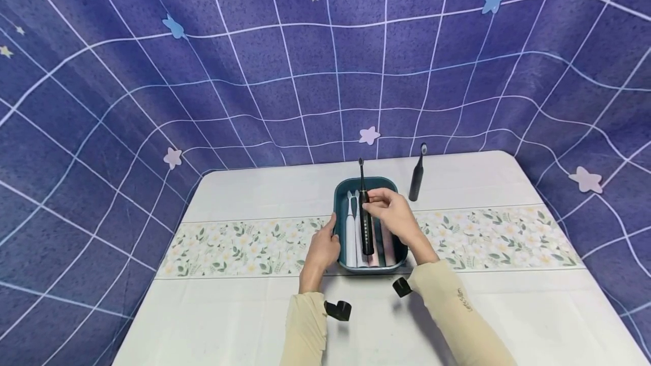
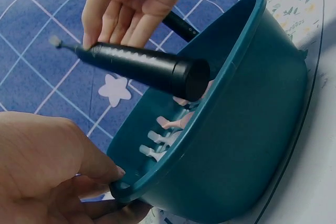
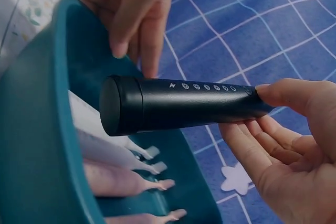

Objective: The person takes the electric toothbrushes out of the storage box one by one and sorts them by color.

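My right hand (image 1: 395,216) pinches a black electric toothbrush (image 1: 365,225) by the upper part of its handle, thumb on one side and fingers on the other. The toothbrush is over a teal plastic basin (image 2: 257,114), its brush head pointing away and its round base nearest me. At the basin's left side my left hand (image 1: 322,250) holds the rim, thumb over the edge and fingers outside, as the left wrist view shows. Inside lie white electric toothbrushes (image 1: 351,236) and pink ones (image 3: 113,177), side by side with heads toward the far end.
A second black electric toothbrush (image 1: 416,179) lies on the white table (image 1: 244,321), right of and beyond the basin. A floral strip (image 1: 239,247) crosses the tabletop under the basin. Behind the table hangs a blue gridded curtain (image 1: 285,95) with stars.
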